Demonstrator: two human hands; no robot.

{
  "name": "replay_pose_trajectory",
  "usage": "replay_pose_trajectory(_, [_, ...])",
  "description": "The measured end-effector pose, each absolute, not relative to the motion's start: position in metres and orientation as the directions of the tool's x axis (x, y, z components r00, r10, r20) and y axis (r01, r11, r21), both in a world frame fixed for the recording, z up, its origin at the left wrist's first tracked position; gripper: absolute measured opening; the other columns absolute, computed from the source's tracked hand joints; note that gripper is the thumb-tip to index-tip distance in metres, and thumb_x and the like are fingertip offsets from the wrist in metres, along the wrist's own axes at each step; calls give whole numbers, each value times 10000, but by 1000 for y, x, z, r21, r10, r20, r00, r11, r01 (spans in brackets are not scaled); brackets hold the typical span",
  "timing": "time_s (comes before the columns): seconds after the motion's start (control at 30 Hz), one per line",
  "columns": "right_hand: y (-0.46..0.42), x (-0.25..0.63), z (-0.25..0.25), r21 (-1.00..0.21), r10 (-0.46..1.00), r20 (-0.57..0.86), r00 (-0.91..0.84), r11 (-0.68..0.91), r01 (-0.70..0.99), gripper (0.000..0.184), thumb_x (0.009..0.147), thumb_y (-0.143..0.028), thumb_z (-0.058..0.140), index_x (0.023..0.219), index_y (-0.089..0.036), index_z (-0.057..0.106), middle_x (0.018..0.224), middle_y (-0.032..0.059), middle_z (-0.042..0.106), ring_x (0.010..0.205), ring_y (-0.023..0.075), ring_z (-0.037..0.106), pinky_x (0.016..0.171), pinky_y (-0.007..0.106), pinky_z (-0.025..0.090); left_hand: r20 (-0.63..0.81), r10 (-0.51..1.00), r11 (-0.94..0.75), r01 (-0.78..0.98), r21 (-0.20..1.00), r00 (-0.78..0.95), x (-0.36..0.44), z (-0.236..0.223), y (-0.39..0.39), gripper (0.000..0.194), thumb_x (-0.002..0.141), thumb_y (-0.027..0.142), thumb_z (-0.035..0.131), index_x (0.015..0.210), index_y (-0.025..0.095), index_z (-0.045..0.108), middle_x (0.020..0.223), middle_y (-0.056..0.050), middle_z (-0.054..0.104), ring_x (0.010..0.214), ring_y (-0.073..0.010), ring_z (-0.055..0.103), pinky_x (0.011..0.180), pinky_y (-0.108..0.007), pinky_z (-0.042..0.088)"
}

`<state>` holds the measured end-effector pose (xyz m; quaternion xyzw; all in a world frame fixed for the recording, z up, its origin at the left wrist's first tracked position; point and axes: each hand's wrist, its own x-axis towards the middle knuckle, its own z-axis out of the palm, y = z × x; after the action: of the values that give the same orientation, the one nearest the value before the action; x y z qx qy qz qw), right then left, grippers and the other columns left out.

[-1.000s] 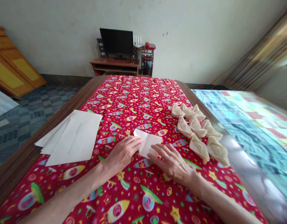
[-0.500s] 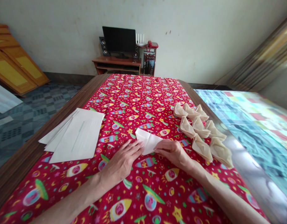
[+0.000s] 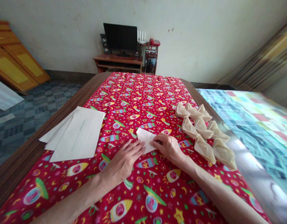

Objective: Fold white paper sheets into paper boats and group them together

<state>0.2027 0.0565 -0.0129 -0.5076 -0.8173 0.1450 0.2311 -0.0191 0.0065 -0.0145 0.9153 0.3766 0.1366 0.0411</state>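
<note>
A small folded piece of white paper (image 3: pixel 146 136) lies on the red patterned cloth in front of me. My left hand (image 3: pixel 128 155) rests flat, its fingertips on the paper's left edge and its fingers stretched out. With thumb and fingers bent together, my right hand (image 3: pixel 168 146) grips the paper on its right side and covers that part. Off to the right sit several folded paper shapes (image 3: pixel 204 128), cream coloured with pointed ends, in rows. Left of my hands is a fanned stack of white paper sheets (image 3: pixel 79 137); the top one bears a faint line of print.
The red cloth (image 3: pixel 134 202) covers most of a brown wooden table (image 3: pixel 71 102). A bed (image 3: pixel 257 124) with a coloured sheet adjoins the right side. Beyond the far end stand a monitor (image 3: pixel 120 36) on a small desk and a red telephone (image 3: pixel 154 43).
My right hand has slid a little left over the paper, covering more of its right part. My left hand stays nearly in place. The view has shifted slightly.
</note>
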Motion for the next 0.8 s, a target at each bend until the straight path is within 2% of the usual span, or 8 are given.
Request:
replay_pose_trajectory(0.27, [58, 201, -17, -394, 894, 263, -362, 442, 806, 202, 849, -381, 582, 758, -212, 647, 703, -3, 645, 613, 117, 567, 565, 214, 330, 246, 691, -722, 667, 185, 680, -20, -21, 8, 604, 753, -19, 360, 1331, 132, 451, 1395, -78, 467, 1341, -199, 331, 1116, -443, 287])
replay_pose_trajectory(0.57, [57, 199, -15, -375, 895, 248, -370, 441, 815, 205, 868, -360, 560, 758, -197, 619, 720, 3, 634, 621, 117, 552, 568, 212, 330, 169, 687, -727, 659, 194, 707, -21, -16, 7, 630, 820, 53, 407, 1409, 263, 332, 1438, 26, 415, 1337, -198, 318, 1119, -420, 259])
replay_pose_trajectory(0.8, [55, 198, -13, -350, 887, 243, -393, 458, 817, 223, 893, -351, 523, 762, -188, 599, 713, 8, 619, 624, 116, 546, 576, 211, 330, 163, 681, -731, 655, 190, 714, -20, -11, 4, 588, 848, 61, 399, 1405, 239, 346, 1429, 12, 427, 1342, -188, 309, 1126, -385, 246])
